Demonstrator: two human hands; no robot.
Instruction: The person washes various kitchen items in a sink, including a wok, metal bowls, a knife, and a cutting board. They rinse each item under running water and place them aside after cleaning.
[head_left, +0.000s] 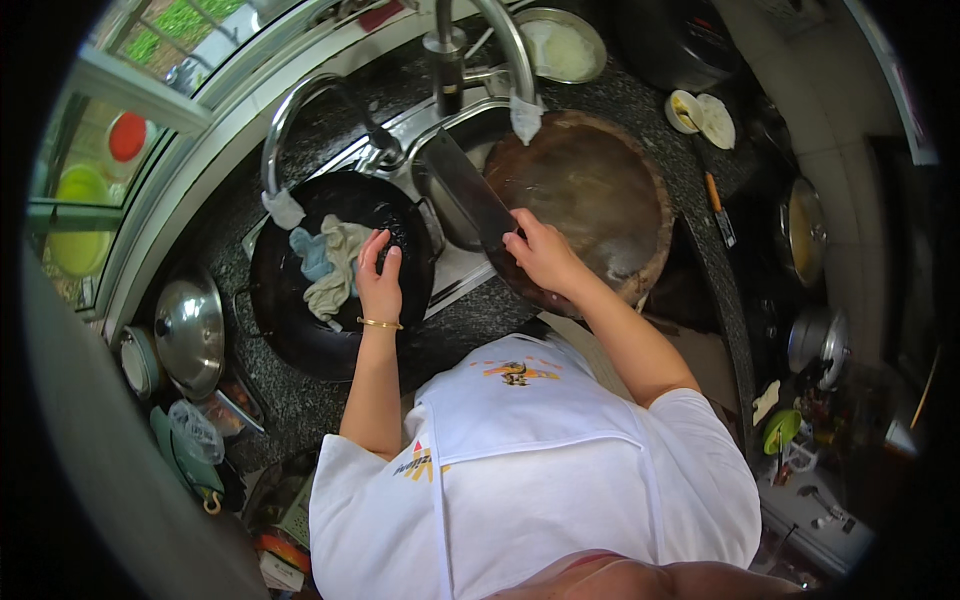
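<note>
My right hand (551, 255) grips the handle of a cleaver (461, 184). The wide dark blade slants up and left, its far end over the metal sink (476, 270). Beneath that hand lies a large round wooden chopping board (592, 191), its top dark and wet-looking. My left hand (380, 281) is over a big black wok (300, 337), fingers apart and holding nothing. Beside it in the wok are a crumpled cream cloth (335, 279) and a light blue cloth (309, 252). Whether the left fingers touch the cream cloth, I cannot tell.
Two curved faucets (276, 131) (517, 56) reach over the wok and board, with white wraps on their spouts. A metal bowl (596, 56) holds something white behind the board. Rightward lie a small white bowl (681, 112) and an orange-handled knife (718, 206). A metal lid (187, 334) leans at left.
</note>
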